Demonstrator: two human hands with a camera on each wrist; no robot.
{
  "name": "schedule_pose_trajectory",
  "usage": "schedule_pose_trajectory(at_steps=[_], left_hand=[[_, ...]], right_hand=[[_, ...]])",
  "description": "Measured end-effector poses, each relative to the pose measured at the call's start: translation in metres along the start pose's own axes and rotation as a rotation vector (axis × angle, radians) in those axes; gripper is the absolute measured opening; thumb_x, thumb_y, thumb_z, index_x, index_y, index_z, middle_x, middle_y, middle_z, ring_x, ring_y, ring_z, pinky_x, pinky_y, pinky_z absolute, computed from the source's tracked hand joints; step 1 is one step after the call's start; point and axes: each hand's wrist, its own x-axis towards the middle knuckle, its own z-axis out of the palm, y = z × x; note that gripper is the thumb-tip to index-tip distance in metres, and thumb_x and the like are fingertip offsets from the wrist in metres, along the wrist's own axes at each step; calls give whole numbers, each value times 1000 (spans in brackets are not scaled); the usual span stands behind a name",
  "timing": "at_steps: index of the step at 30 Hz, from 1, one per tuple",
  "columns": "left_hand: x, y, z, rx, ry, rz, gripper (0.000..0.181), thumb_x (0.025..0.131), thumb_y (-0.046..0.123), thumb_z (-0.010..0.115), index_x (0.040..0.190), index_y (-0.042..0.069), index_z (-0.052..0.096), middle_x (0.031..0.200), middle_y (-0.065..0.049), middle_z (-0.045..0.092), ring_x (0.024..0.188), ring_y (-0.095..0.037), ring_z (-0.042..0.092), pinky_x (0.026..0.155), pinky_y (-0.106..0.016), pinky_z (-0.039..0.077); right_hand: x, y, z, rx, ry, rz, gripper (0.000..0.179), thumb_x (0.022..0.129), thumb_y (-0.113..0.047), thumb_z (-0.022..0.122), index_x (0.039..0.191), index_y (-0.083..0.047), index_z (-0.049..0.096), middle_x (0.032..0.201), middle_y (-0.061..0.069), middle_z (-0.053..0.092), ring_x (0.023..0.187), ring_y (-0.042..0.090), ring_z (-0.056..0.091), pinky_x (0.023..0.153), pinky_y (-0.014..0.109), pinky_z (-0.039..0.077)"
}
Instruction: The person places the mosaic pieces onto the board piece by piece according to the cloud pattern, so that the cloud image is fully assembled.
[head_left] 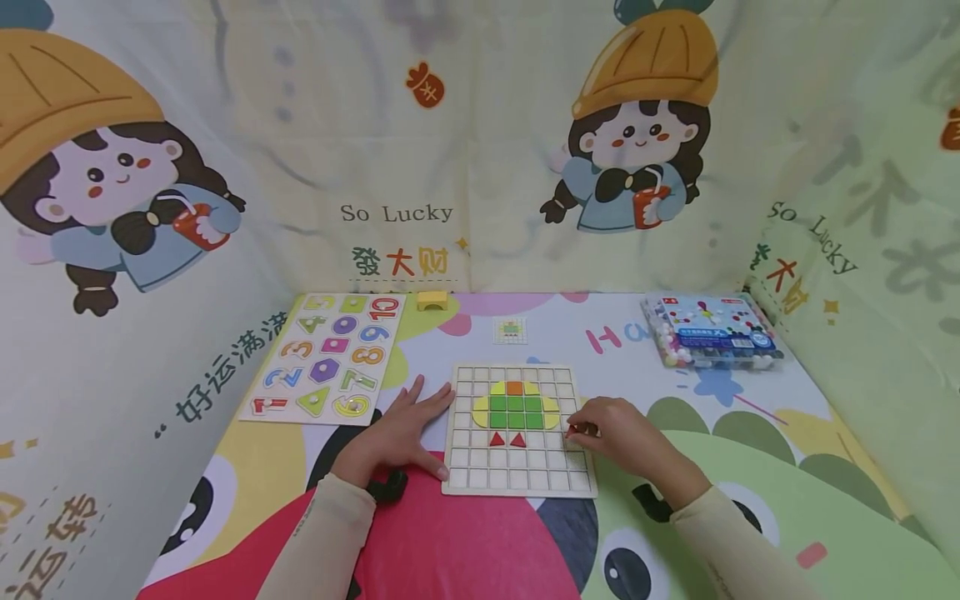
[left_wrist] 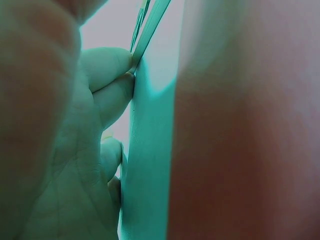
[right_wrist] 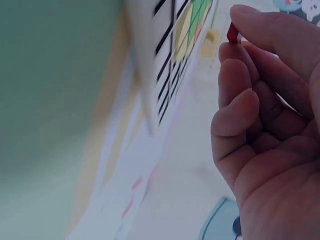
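Note:
A wooden grid board (head_left: 487, 479) lies on the patterned cloth in front of me, seen in the head view. On it are green squares (head_left: 516, 411), an orange square (head_left: 514, 388), yellow rounded pieces (head_left: 481, 414) and two red triangles (head_left: 497, 439) below. My left hand (head_left: 393, 433) is spread at the board's left side, its fingertips touching the edge. Over the right edge of the board, my right hand (head_left: 618, 429) pinches a small red piece (right_wrist: 233, 34) between thumb and index finger. Its full shape is hidden by the fingers.
A number-and-shape puzzle board (head_left: 330, 358) lies to the left. Behind the grid board are a small pattern card (head_left: 511, 331) and a yellow arch block (head_left: 432, 300). A clear plastic box (head_left: 712, 337) sits at back right. Printed cloth walls (head_left: 480, 167) enclose the table.

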Motion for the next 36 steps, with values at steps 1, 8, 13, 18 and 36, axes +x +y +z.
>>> schedule_pose_trajectory(at_steps=[1, 8, 13, 18, 36], left_hand=[[0, 0, 0, -2, -1, 0, 125, 66, 52, 98, 168, 30, 30, 177, 8, 24, 167, -37, -5, 133, -63, 9], [0, 1, 0, 3, -1, -8, 124, 66, 51, 98, 168, 31, 30, 177, 9, 24, 167, -35, -6, 134, -62, 7], [0, 0, 1, 7, 1, -2, 124, 66, 52, 98, 168, 31, 30, 177, 9, 24, 167, -36, -5, 134, -62, 7], [1, 1, 0, 11, 2, 0, 124, 66, 52, 98, 168, 30, 31, 177, 10, 24, 167, -35, -5, 134, -61, 7], [-1, 2, 1, 8, 11, -6, 123, 66, 49, 99, 167, 30, 32, 177, 9, 25, 167, -36, -5, 134, -61, 7]], right_hand=[[4, -3, 2, 0, -9, -2, 14, 90, -18, 85, 101, -9, 82, 83, -11, 70, 74, 2, 54, 67, 22, 52], [26, -16, 20, 3, -38, -64, 11, 89, -20, 87, 95, -12, 81, 80, -10, 69, 73, 3, 53, 69, 24, 50], [33, -19, 31, 9, -54, -84, 7, 89, -18, 86, 91, -14, 81, 80, -9, 69, 74, 3, 54, 70, 26, 51], [36, -21, 37, -10, -75, -62, 6, 90, -18, 86, 91, -14, 82, 83, -8, 71, 76, 5, 55, 71, 26, 53], [32, -27, 39, -44, -90, -63, 11, 88, -19, 88, 96, -13, 82, 86, -6, 69, 82, 7, 57, 73, 26, 56]])
